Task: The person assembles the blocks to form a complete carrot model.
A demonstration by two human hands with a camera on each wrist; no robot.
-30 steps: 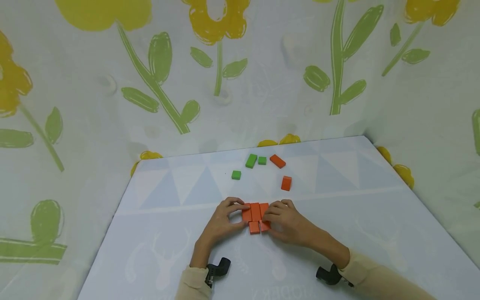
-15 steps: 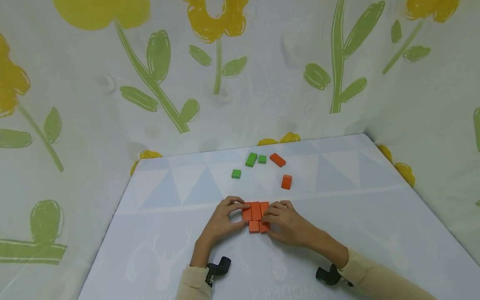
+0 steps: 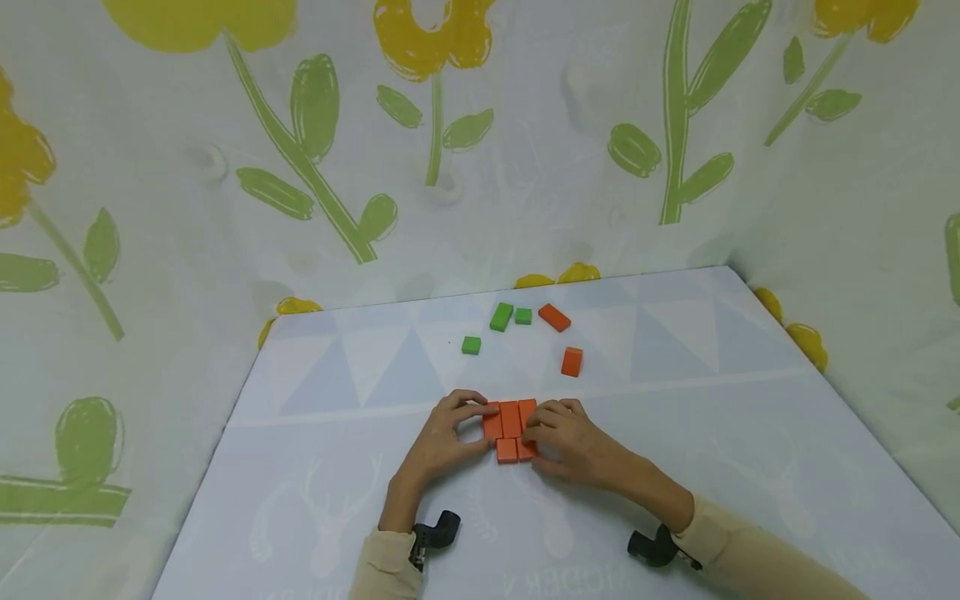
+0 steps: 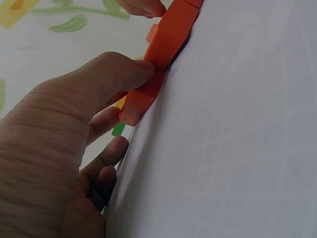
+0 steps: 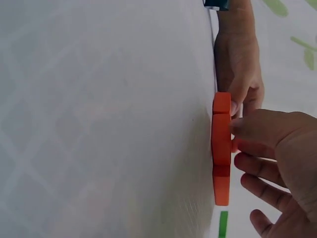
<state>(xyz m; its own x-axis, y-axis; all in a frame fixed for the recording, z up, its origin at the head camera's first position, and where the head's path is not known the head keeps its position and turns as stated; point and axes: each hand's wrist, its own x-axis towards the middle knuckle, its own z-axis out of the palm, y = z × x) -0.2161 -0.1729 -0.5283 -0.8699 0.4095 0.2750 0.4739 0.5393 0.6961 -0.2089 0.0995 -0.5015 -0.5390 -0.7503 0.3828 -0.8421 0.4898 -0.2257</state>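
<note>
Orange rectangular blocks lie flat and close together on the table in the head view. Three longer blocks make the far row, and two short ones sit side by side against its near edge. My left hand [image 3: 442, 437] holds the far row's left block [image 3: 491, 422] between thumb and fingers at its near and far ends. On the other side, my right hand [image 3: 577, 446] pinches the near right short block [image 3: 526, 451], its fingers partly covering the right long block [image 3: 528, 410]. The near left short block [image 3: 507, 451] and middle long block [image 3: 511, 419] show fully.
Beyond the hands lie loose pieces: a green long block [image 3: 502, 317], two small green blocks [image 3: 523, 317] [image 3: 471, 346], and two orange blocks [image 3: 554, 317] [image 3: 572, 362]. A flower-patterned curtain [image 3: 525, 167] rises behind the table [image 3: 315, 492].
The near right short block has straightened and moved left, closing its gap with the near left one. Both hands have kept nearly the same place. The loose blocks lie as before.
</note>
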